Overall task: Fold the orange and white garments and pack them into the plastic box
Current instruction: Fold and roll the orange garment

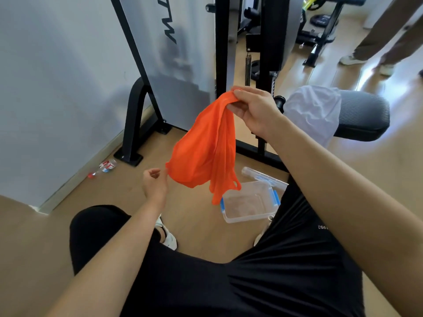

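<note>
My right hand [253, 108] pinches the top edge of an orange garment [206, 147], which hangs down crumpled in the air. My left hand [154, 184] is lower, fingers loosely curled, right beside the garment's bottom left corner; whether it touches the cloth I cannot tell. A clear plastic box [248, 203] with blue clips stands open on the floor below the garment, and its lid [263, 177] lies just behind it. A white garment [313, 110] is draped over a black padded seat [364, 115] to the right.
A black exercise machine frame [266, 65] and a white panel [174, 53] stand in front. A small bottle [105, 168] lies on the floor by the wall. Another person's legs [377, 42] stand at the far right. My knees in black fill the foreground.
</note>
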